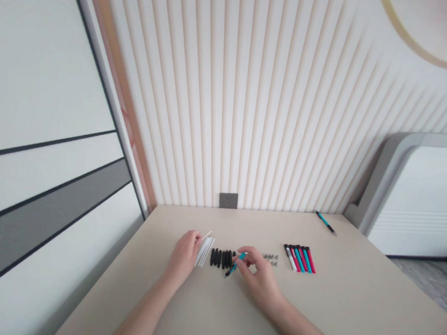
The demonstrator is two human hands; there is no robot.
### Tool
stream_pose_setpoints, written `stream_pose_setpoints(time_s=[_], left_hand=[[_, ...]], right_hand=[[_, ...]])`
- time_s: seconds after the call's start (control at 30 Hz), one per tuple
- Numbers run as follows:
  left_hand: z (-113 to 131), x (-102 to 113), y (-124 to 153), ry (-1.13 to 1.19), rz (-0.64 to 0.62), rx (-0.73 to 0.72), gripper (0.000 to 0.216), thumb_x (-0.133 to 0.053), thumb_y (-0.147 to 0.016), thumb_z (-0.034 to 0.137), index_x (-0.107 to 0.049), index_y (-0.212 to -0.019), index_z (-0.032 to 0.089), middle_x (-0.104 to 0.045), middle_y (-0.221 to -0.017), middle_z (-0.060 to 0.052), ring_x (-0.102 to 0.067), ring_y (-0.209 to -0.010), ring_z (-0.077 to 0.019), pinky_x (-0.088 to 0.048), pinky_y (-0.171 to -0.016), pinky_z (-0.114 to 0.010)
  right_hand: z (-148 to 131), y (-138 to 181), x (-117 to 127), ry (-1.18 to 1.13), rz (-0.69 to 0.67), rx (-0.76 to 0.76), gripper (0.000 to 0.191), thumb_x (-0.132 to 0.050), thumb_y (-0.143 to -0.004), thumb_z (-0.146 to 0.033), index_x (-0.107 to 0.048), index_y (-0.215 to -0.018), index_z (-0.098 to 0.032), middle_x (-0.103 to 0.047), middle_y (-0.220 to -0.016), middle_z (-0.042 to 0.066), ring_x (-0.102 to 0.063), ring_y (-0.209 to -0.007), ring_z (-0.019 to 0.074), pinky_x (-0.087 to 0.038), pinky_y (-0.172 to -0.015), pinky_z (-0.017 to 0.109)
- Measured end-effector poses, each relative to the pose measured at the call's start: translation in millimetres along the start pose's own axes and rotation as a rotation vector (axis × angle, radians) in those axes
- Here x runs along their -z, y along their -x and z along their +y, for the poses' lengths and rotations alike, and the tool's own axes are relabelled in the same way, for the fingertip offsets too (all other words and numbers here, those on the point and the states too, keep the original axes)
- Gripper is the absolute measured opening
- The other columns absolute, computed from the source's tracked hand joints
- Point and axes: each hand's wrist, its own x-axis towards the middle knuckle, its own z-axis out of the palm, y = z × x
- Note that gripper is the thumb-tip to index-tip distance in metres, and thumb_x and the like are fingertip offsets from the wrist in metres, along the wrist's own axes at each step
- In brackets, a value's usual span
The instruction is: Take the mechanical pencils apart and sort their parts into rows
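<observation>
Between the fingers of my left hand [184,252] is a thin white pen refill [207,234], its tip pointing up and right. Beside that hand lies a bundle of white refills [206,253]. My right hand [256,273] pinches a teal pen barrel [242,256] with a black end, tilted down to the left. A row of black pen grips [220,258] lies between my hands, partly covered by the barrel and right fingers. Small grey metal pen tips [271,257] sit in rows just right of my right hand.
Several pen barrels [300,259] in white, red and teal with black ends lie side by side at the right. A whole teal and black pen [326,223] rests near the table's back edge. The beige table [201,313] meets a ribbed wall with a dark socket [228,200].
</observation>
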Motion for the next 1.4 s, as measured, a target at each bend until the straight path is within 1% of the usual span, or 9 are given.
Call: stream_pose_setpoints(time_s=[0.1,0.17,0.4,0.57,0.77,0.9,1.0,1.17,1.4], left_hand=[[19,-2,4,0.248,-0.089,-0.019,0.027,-0.035,-0.097,0.036,-0.053,-0.085,0.019,-0.062,-0.077,-0.002,-0.059,-0.074,-0.0169,-0.045,-0.072,-0.027],[32,-3,8,0.364,-0.155,-0.056,0.027,-0.038,-0.096,0.038,-0.054,-0.085,0.019,-0.063,-0.078,-0.002,-0.059,-0.074,-0.0163,-0.045,-0.071,-0.026],[55,-4,18,0.407,-0.228,-0.136,0.027,-0.044,-0.095,0.037,-0.060,-0.083,0.019,-0.065,-0.082,-0.004,-0.059,-0.081,-0.0183,-0.044,-0.077,-0.028],[56,-5,19,0.378,-0.226,-0.173,0.026,-0.045,-0.094,0.036,-0.062,-0.082,0.020,-0.064,-0.082,-0.003,-0.059,-0.082,-0.0181,-0.044,-0.078,-0.029],[57,-4,19,0.459,-0.228,-0.130,0.028,-0.045,-0.094,0.037,-0.064,-0.085,0.020,-0.067,-0.084,-0.005,-0.061,-0.081,-0.0183,-0.046,-0.078,-0.028],[56,-3,19,0.527,-0.241,-0.086,0.024,-0.054,-0.089,0.039,-0.066,-0.099,0.020,-0.069,-0.093,-0.006,-0.062,-0.085,-0.0201,-0.048,-0.079,-0.030],[54,-4,18,0.529,-0.273,-0.054,0.028,-0.063,-0.082,0.033,-0.064,-0.107,0.022,-0.069,-0.091,-0.005,-0.061,-0.080,-0.0198,-0.048,-0.075,-0.029],[48,-8,16,0.563,-0.251,0.030,0.029,-0.064,-0.079,0.028,-0.061,-0.107,0.021,-0.064,-0.076,-0.001,-0.057,-0.070,-0.0172,-0.044,-0.068,-0.027],[33,-16,14,0.763,-0.211,0.097,0.024,-0.063,-0.082,0.034,-0.057,-0.100,0.018,-0.063,-0.082,-0.001,-0.056,-0.075,-0.0150,-0.043,-0.071,-0.025]], right_hand=[[1,-3,-2,-0.187,-0.047,-0.076,0.034,-0.058,-0.085,-0.052,-0.056,-0.096,-0.019,-0.072,-0.084,0.007,-0.064,-0.077,0.0204,-0.047,-0.071,0.031],[2,-4,-4,-0.316,-0.075,-0.122,0.037,-0.062,-0.082,-0.054,-0.053,-0.093,-0.020,-0.073,-0.088,0.008,-0.066,-0.080,0.0213,-0.048,-0.072,0.032],[7,-3,-8,-0.498,-0.143,-0.133,0.042,-0.065,-0.080,-0.053,-0.052,-0.104,-0.021,-0.073,-0.085,0.006,-0.067,-0.082,0.0204,-0.049,-0.076,0.033],[5,-3,-5,-0.443,-0.121,-0.122,0.039,-0.063,-0.081,-0.054,-0.057,-0.097,-0.019,-0.069,-0.074,0.003,-0.066,-0.075,0.0197,-0.048,-0.071,0.030],[-1,-4,-1,-0.321,-0.078,-0.086,0.037,-0.061,-0.083,-0.054,-0.058,-0.088,-0.018,-0.067,-0.074,0.003,-0.063,-0.073,0.0187,-0.046,-0.070,0.029],[0,-5,0,-0.296,-0.030,-0.056,0.038,-0.058,-0.084,-0.056,-0.059,-0.088,-0.017,-0.066,-0.073,0.004,-0.062,-0.073,0.0191,-0.047,-0.069,0.029],[3,-6,1,-0.303,0.020,-0.050,0.039,-0.059,-0.083,-0.056,-0.059,-0.087,-0.017,-0.066,-0.072,0.004,-0.062,-0.073,0.0195,-0.046,-0.068,0.029],[1,-9,2,-0.310,0.034,-0.051,0.037,-0.059,-0.084,-0.056,-0.058,-0.085,-0.018,-0.065,-0.074,0.004,-0.060,-0.075,0.0195,-0.045,-0.070,0.029],[5,-8,1,-0.331,0.027,-0.046,0.034,-0.061,-0.084,-0.052,-0.058,-0.086,-0.018,-0.067,-0.077,0.004,-0.060,-0.076,0.0190,-0.044,-0.071,0.028]])
